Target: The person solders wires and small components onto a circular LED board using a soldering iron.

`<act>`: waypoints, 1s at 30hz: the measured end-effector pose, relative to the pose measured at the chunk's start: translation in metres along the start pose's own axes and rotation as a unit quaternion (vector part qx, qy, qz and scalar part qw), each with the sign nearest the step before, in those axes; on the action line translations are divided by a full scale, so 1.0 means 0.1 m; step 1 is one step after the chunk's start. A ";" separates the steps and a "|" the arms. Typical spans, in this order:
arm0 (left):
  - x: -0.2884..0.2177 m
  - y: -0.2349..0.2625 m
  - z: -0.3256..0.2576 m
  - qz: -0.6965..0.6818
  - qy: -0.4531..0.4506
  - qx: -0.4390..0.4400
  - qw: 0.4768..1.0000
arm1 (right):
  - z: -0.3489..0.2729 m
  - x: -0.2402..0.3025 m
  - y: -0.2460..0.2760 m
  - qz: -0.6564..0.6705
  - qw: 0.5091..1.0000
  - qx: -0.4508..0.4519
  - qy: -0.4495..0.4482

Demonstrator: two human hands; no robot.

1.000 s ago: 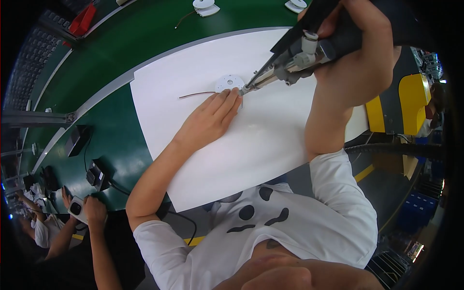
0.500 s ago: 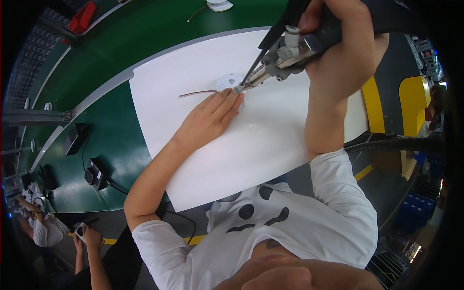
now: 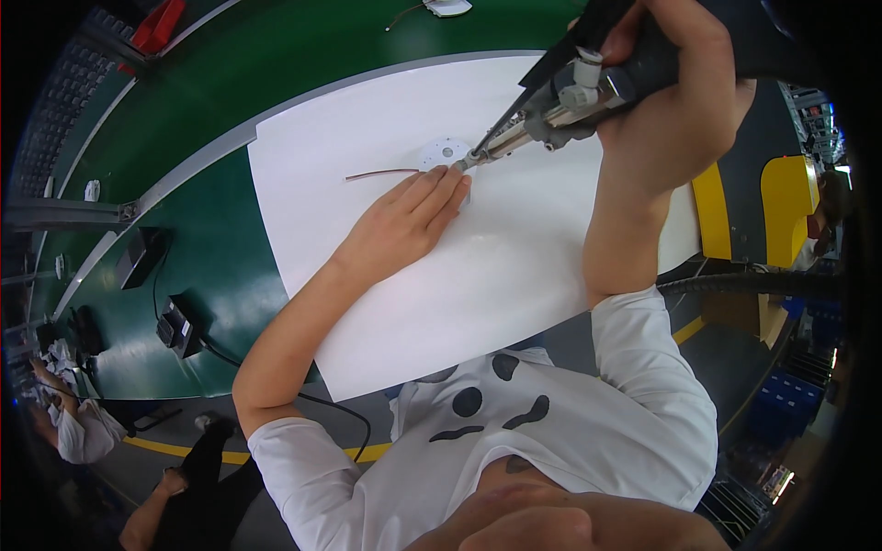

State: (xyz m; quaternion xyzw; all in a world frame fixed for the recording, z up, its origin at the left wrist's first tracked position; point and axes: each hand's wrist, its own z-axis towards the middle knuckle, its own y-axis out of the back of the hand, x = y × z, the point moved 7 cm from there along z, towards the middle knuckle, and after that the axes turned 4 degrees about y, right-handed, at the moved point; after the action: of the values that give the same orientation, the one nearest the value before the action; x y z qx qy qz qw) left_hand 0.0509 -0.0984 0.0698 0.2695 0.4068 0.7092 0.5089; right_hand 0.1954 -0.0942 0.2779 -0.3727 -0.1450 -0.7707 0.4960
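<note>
My right hand (image 3: pixel 706 60) is raised at the upper right, wrapped round a powered screwdriver (image 3: pixel 551 115) with a metal nose and a white hose fitting. The driver slants down to the left, its tip at the fingertips of my left hand (image 3: pixel 397 225). Those fingers are pressed together and hold a round white disc (image 3: pixel 447 145) with small holes down on the sheet. A thin brownish wire (image 3: pixel 381 173) trails from the disc to the left. My fingers cover the near part of the disc, and the exact contact at the tip is hidden.
A white sheet (image 3: pixel 441 312) covers the bench under my hands. Behind its metal edge runs a green belt (image 3: pixel 312 55) carrying a white part (image 3: pixel 450 8) with a wire. Black boxes (image 3: pixel 181 326) with cables stand left. Other people (image 3: pixel 87 432) are at the lower left.
My right hand and the screwdriver have shifted slightly right, the left fingertips and disc a little too. The white part on the belt has moved right. A person at lower left has changed position.
</note>
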 end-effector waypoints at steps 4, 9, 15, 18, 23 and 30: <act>0.00 -0.01 -0.01 0.002 0.002 -0.001 1.000 | 0.00 -0.01 0.01 -0.044 0.999 -0.019 -0.012; 0.00 0.00 0.00 0.003 0.005 0.004 1.000 | -0.02 -0.03 -0.01 0.036 0.999 -0.007 -0.001; 0.00 0.00 -0.01 0.004 0.008 0.000 1.000 | -0.07 -0.05 -0.06 0.037 0.999 -0.004 -0.027; 0.02 -0.01 -0.02 -0.001 0.013 0.008 1.000 | -0.08 -0.02 -0.03 -0.003 1.000 -0.004 -0.023; 0.14 0.12 0.02 -0.185 0.096 -0.054 0.976 | -0.12 0.01 0.10 -0.031 0.999 -0.025 0.034; 0.47 0.15 0.10 -0.278 0.333 -0.098 0.896 | -0.21 0.08 0.10 -0.009 0.998 -0.035 0.042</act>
State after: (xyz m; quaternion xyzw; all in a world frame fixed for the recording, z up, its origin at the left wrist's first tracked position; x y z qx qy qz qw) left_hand 0.0353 -0.0531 0.0861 -0.1578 0.5391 0.6234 0.5439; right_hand 0.1932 -0.1170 0.2682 -0.3563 -0.1001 -0.7945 0.4815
